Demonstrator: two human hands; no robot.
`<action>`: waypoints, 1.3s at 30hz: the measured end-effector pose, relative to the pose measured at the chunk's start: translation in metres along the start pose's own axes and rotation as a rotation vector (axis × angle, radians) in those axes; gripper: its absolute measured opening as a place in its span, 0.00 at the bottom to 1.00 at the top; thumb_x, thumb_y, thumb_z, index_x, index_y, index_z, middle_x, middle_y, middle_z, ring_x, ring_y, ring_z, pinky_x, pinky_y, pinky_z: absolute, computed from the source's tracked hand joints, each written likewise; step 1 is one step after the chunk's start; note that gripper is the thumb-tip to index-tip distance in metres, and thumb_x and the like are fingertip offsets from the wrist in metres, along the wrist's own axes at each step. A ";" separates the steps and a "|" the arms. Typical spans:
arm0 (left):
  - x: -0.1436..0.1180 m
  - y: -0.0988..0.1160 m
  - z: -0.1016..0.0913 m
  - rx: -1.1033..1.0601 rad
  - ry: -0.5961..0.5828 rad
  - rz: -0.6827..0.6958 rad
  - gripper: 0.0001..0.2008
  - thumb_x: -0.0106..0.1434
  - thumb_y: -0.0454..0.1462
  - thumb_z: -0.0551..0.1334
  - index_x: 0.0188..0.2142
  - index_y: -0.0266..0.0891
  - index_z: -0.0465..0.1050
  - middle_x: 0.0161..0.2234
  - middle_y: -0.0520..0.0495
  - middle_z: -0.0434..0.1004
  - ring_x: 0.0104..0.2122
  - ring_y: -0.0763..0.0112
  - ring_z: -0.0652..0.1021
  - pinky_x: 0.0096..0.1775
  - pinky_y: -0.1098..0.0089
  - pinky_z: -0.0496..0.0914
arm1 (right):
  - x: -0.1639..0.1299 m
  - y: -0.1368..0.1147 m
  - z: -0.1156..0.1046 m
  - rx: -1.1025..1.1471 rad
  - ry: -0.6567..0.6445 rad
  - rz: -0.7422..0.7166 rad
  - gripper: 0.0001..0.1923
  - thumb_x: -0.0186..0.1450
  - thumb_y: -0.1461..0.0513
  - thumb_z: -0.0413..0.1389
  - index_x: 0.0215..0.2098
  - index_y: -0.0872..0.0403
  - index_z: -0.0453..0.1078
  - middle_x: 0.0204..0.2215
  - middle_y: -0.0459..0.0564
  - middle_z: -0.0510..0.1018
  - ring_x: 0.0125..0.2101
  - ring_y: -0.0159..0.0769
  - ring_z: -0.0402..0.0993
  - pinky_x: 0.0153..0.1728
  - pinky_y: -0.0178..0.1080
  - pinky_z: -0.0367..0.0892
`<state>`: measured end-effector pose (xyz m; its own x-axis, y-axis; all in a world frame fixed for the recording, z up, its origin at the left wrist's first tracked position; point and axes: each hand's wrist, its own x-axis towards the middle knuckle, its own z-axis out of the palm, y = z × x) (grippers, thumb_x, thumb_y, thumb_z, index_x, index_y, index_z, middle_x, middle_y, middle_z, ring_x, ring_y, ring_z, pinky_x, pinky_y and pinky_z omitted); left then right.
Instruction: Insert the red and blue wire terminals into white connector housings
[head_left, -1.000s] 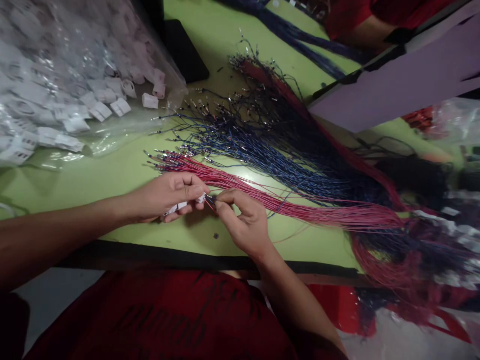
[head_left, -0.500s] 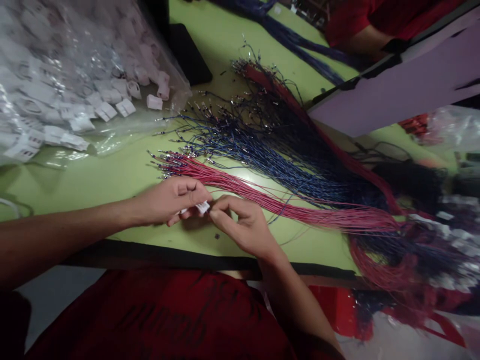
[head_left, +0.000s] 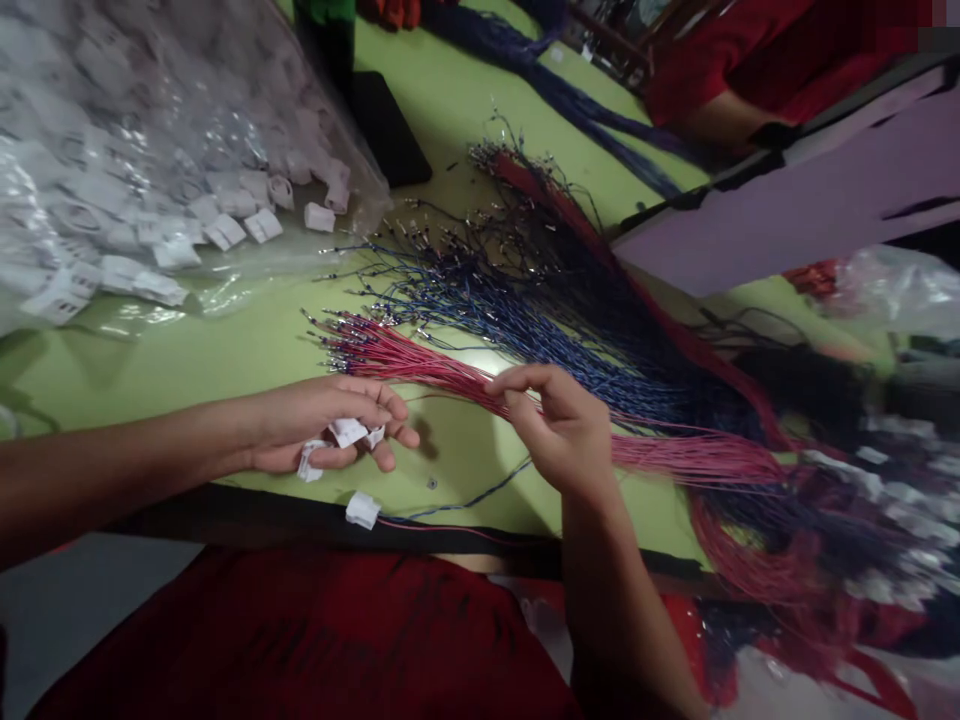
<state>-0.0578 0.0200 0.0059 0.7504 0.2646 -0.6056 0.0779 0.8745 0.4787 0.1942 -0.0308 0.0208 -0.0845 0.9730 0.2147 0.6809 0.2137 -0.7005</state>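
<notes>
My left hand (head_left: pixel 349 425), palm up with fingers half curled, holds several white plastic connector housings (head_left: pixel 348 432). Just below it, a white connector (head_left: pixel 363 510) with one blue and one red wire lies at the table's front edge. My right hand (head_left: pixel 559 425) hovers over a bundle of red wires (head_left: pixel 435 370), its thumb and forefinger closed together. Whether a wire is between those fingertips cannot be made out. Crimped metal terminals tip the red wires at the left end. Behind them spreads a bundle of blue wires (head_left: pixel 495 315), also tipped with terminals.
A clear plastic bag (head_left: pixel 217 265) full of white housings covers the back left. A dark flat object (head_left: pixel 390 130) lies behind it. A purplish panel (head_left: pixel 795 190) stands at the right. Across the table is a person in a red sleeve (head_left: pixel 720 70). Finished-looking connectors (head_left: pixel 900 500) heap at right.
My hands have come apart; the right has moved right over the red wires. A white connector with two wires now lies at the front edge. My left hand's fingers have loosened, showing its housings.
</notes>
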 end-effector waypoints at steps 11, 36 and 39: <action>0.002 -0.006 -0.010 0.152 -0.077 0.172 0.08 0.61 0.33 0.60 0.42 0.40 0.67 0.34 0.48 0.81 0.09 0.87 0.61 0.10 0.80 0.50 | 0.029 0.014 0.022 -0.263 -0.060 -0.073 0.07 0.64 0.68 0.53 0.33 0.53 0.73 0.34 0.52 0.79 0.38 0.40 0.74 0.42 0.44 0.68; 0.005 -0.011 -0.011 0.087 -0.034 0.168 0.04 0.65 0.34 0.57 0.38 0.42 0.60 0.28 0.51 0.80 0.09 0.84 0.61 0.11 0.80 0.48 | 0.001 -0.035 0.041 0.144 -0.028 0.182 0.03 0.62 0.64 0.58 0.32 0.51 0.75 0.22 0.43 0.75 0.22 0.30 0.69 0.24 0.34 0.66; 0.003 -0.011 -0.008 0.127 -0.031 0.185 0.10 0.71 0.43 0.52 0.36 0.42 0.62 0.24 0.51 0.77 0.09 0.84 0.61 0.10 0.80 0.49 | -0.002 -0.037 0.041 0.135 -0.025 0.170 0.03 0.62 0.64 0.58 0.32 0.51 0.75 0.20 0.42 0.74 0.20 0.28 0.66 0.23 0.34 0.64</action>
<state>-0.0613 0.0144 -0.0060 0.7792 0.4013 -0.4813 0.0177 0.7537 0.6570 0.1396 -0.0372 0.0185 0.0044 0.9975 0.0700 0.5833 0.0543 -0.8104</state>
